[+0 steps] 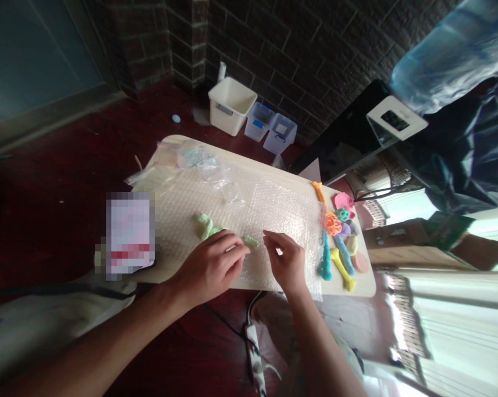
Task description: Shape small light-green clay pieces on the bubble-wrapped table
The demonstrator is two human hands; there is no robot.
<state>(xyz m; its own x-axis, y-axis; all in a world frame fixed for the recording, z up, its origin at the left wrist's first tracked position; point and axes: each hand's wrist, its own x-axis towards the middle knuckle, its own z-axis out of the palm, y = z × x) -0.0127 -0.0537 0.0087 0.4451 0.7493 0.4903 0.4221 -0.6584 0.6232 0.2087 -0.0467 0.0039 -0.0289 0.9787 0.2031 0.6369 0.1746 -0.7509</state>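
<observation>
A light-green soft, lumpy piece [205, 225] lies on a sheet of bubble wrap [274, 204] spread over a pale table. My left hand [218, 262] is closed over its near side, with the thumb and fingers pressed together and covering its middle. Past those fingertips a thin, bumpy green strip [251, 241] pokes out; whether it joins the larger part is hidden. A short way to the right, my right hand [286, 259] is pinched, its fingertips close to the strip's end. Anything between those fingertips is too small to make out.
Colourful soft pieces, including an orange knotted one [332, 224] and a yellow bone-shaped one [343, 270], cluster on the right end. Clear plastic bags [207, 165] lie at the back left. A blurred-out item [130, 234] is at the left edge. Bins [232, 105] stand behind the table.
</observation>
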